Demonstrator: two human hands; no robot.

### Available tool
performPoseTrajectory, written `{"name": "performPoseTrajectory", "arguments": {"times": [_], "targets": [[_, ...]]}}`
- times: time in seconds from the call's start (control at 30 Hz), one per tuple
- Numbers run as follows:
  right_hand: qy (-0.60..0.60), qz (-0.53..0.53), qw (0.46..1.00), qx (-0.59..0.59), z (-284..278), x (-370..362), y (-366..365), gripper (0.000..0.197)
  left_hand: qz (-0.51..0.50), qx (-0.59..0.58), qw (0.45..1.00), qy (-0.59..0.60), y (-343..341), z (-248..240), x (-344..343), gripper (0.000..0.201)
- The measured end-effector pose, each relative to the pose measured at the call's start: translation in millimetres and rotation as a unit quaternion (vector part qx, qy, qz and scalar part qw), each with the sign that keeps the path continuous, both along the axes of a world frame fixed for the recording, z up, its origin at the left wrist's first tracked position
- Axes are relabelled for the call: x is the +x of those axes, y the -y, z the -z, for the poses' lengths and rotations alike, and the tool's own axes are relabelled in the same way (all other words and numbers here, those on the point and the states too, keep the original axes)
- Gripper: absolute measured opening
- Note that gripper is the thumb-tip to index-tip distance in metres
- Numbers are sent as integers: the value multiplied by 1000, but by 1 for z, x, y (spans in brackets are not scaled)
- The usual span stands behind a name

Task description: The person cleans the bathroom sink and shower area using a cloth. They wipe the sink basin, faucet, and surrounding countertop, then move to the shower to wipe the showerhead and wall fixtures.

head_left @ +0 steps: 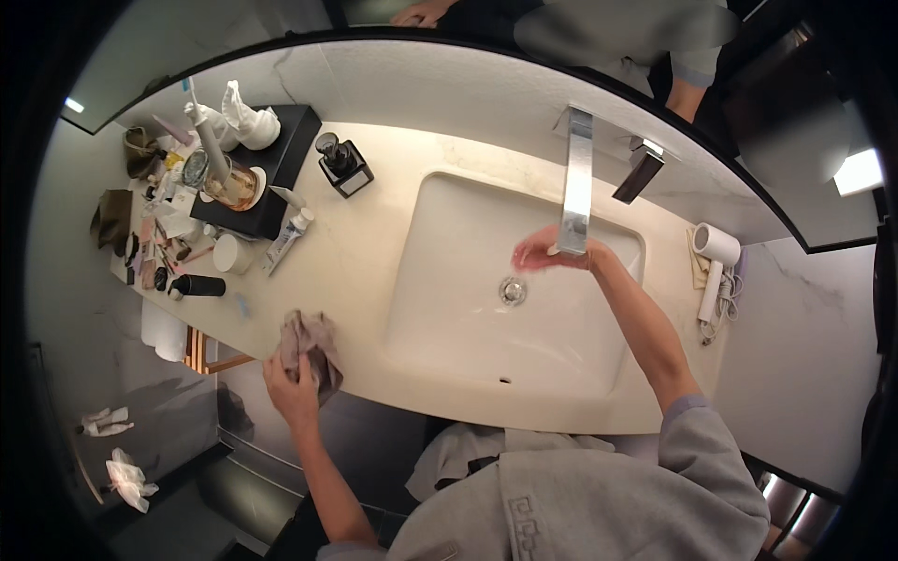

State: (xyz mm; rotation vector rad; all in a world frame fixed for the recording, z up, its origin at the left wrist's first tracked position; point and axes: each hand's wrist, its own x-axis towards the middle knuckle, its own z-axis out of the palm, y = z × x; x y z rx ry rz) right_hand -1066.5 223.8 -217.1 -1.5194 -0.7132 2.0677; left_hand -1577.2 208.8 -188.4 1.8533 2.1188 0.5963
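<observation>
My left hand grips a crumpled grey-brown cloth at the front edge of the counter, left of the sink. Part of the cloth hangs over that edge. Over the white rectangular sink, my right hand is under the tip of the chrome faucet spout, which hides part of it. Its fingers are loosely bent, a little blurred, and nothing shows in them. Below the hand lies the round metal drain. Wet streaks shine on the basin floor.
A dark soap pump bottle stands behind the cloth, near the wall. Cosmetics, a white jar, a tube and a black stand crowd the left. A faucet handle and a white hair dryer are right.
</observation>
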Motion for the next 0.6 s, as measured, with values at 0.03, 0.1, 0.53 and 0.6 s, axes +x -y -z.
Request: {"name": "performPoseTrajectory", "arguments": {"times": [0.03, 0.1, 0.53, 0.6], "targets": [[6, 92, 995, 39, 14, 7, 5, 29, 30, 71, 994, -83, -16, 15, 4, 35], [-73, 46, 996, 21, -16, -29, -3, 34, 49, 141, 978, -147, -31, 36, 8, 37], [328, -285, 795, 422, 142, -149, 99, 58, 29, 168, 981, -96, -34, 69, -13, 40], [447, -316, 769, 330, 142, -108, 131, 58, 28, 177, 978, -103, -33, 75, -13, 39]]}}
